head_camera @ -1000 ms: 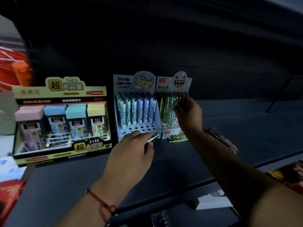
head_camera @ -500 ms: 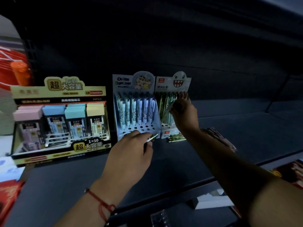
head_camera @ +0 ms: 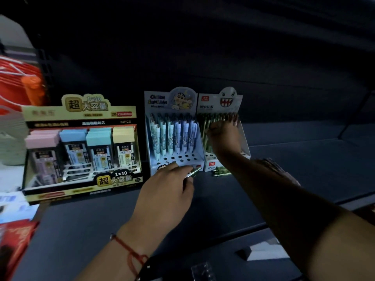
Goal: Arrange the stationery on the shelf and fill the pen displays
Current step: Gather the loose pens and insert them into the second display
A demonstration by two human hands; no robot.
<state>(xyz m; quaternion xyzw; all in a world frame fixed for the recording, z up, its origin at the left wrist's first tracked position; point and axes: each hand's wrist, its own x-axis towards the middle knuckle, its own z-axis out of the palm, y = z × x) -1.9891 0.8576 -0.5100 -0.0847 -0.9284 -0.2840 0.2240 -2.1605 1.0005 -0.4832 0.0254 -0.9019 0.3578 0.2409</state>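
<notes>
While the left hand [head_camera: 162,191] pinches one green pen [head_camera: 194,172] before the blue display [head_camera: 174,136], the right hand [head_camera: 224,134] reaches among pens in the ghost display [head_camera: 221,102] beside it; its grip cannot be told. Three displays stand on the shelf [head_camera: 284,159].

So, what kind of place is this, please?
Probably a stationery shop. A dark shelf carries retail display boxes: a pencil lead display, a cartoon pen display and a green pen display, which the right hand is filling.
</notes>
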